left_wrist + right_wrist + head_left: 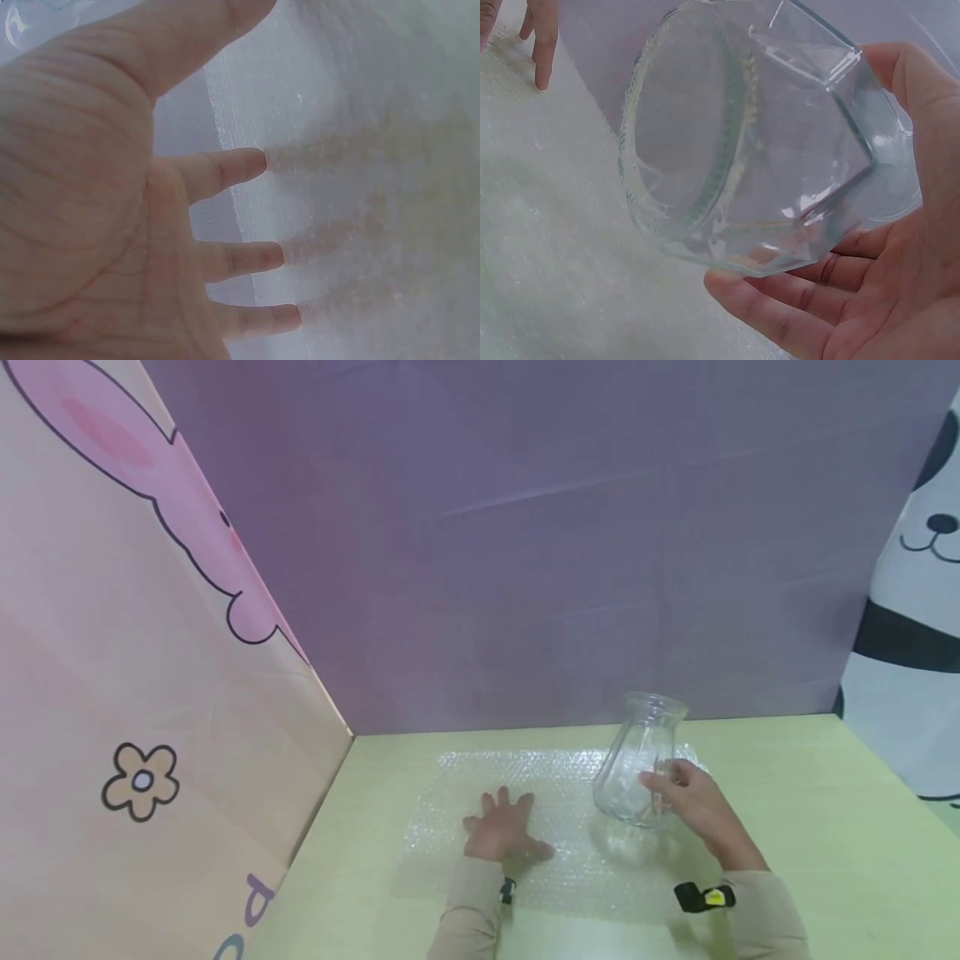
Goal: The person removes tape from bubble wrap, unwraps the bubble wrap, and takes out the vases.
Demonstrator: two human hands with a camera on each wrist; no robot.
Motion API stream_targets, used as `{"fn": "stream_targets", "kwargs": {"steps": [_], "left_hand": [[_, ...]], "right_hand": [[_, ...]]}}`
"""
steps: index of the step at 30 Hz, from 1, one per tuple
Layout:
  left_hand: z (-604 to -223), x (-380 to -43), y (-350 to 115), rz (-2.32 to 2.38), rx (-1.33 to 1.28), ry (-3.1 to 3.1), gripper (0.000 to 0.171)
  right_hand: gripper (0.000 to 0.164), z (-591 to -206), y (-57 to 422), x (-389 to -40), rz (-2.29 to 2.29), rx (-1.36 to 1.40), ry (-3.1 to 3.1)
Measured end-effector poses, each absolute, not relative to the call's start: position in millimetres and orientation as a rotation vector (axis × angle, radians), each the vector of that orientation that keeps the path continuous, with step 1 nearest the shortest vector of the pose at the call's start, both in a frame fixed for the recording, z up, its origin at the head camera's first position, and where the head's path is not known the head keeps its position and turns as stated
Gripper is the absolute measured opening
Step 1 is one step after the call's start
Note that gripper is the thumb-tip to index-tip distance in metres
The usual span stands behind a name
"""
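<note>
A clear glass vase (633, 777) with a wide faceted body, narrow neck and flared rim tilts above the bubble wrap's right part. My right hand (693, 802) grips its side, thumb and fingers on opposite sides of the glass. In the right wrist view, the round base of the vase (742, 142) faces left, apart from the sheet. Bubble wrap (577, 868) lies flat on the table. My left hand (502, 831) is spread over the sheet's left part; in the left wrist view its straight fingertips (255, 161) touch the wrap.
The pale yellow-green table (817, 835) reaches back to a purple-grey wall (525, 568). A panel with a pink cartoon figure and a flower (141, 782) stands along the left side. A panda panel (915, 693) is at the right.
</note>
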State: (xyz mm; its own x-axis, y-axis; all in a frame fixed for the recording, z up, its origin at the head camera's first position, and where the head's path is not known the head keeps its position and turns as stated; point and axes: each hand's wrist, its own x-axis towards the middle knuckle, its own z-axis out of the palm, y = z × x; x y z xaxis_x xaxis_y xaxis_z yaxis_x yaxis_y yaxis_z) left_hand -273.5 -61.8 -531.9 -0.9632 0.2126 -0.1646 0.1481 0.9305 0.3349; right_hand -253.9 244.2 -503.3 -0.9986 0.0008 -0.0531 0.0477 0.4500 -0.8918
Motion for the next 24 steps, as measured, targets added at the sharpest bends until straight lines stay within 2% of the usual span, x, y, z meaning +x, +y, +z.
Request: {"fn": "stream_targets", "kwargs": {"steps": [24], "left_hand": [[-531.2, -273.7, -62.3, 0.493, 0.288, 2.883, 0.101]], "right_hand": [[0.082, -500.5, 249.8, -250.0, -1.689, 0.055, 2.626]]}}
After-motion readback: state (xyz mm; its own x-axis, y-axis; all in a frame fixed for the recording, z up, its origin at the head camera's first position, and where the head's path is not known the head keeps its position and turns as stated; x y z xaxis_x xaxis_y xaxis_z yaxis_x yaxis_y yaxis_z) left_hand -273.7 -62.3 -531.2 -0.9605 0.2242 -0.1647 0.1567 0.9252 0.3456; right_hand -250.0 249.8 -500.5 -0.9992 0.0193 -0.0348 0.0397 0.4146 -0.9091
